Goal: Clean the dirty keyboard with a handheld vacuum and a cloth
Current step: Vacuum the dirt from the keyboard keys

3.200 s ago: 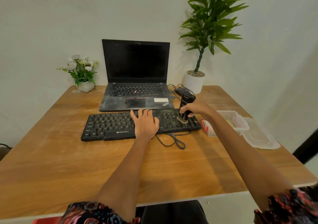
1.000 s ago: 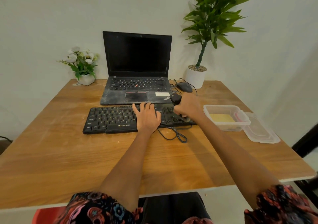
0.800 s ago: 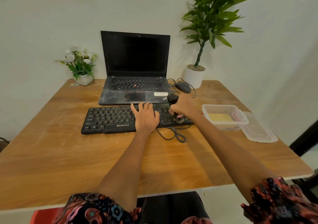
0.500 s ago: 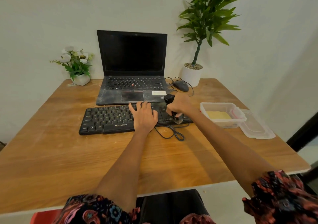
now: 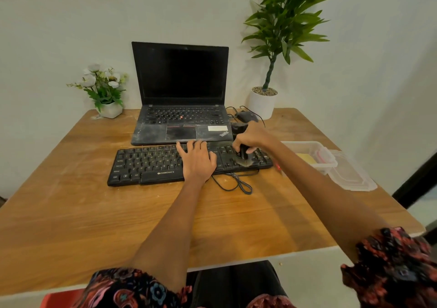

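Vacuuming the right end of the dusty black plastic keyboard point(image 5: 165, 163) on the wooden table point(image 5: 71, 213).

My right hand point(image 5: 251, 139) has its fingers curled tight round the small black handheld vacuum point(image 5: 242, 150), brush nozzle down on the keys near the number pad; my left hand point(image 5: 197, 159) lies flat, fingers straight, pressing the middle keys to steady the board. I reckon the nozzle could snag the thin black cable point(image 5: 234, 182) looped just in front, or a hard push could skid the board back into the grey dusty laptop point(image 5: 181, 118) right behind it. The clear plastic box point(image 5: 314, 153) holding the yellow cloth point(image 5: 305, 158) sits near my right forearm, so sweeping rightward is tight; leftward and toward me the table offers room.
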